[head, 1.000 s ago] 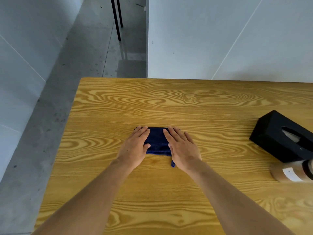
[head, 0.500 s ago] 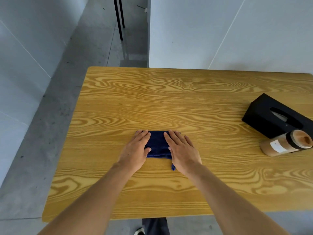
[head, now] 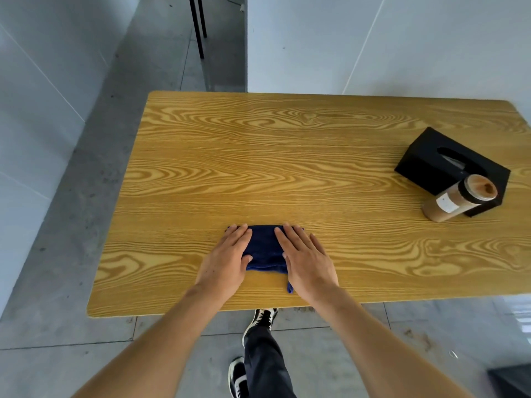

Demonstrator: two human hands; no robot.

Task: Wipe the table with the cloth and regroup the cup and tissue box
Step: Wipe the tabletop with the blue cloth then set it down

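A folded dark blue cloth (head: 265, 247) lies flat on the wooden table (head: 258, 168), near its front edge. My left hand (head: 228, 258) presses on the cloth's left side with straight fingers. On the right side of the cloth rests my right hand (head: 306, 258), also flat. A black tissue box (head: 448, 165) sits at the right of the table. A brown cup (head: 459, 198) with a dark band and a white label stands just in front of the box, touching it or nearly so.
White walls rise behind the table and along the left. Grey floor runs to the left and in front. Thin black legs (head: 198, 27) stand on the floor at the back. My leg and shoes (head: 260, 354) show below the front edge.
Both hands drew the cloth toward the table's front edge. The view pulled back, so the whole table, the cup and my legs now show.
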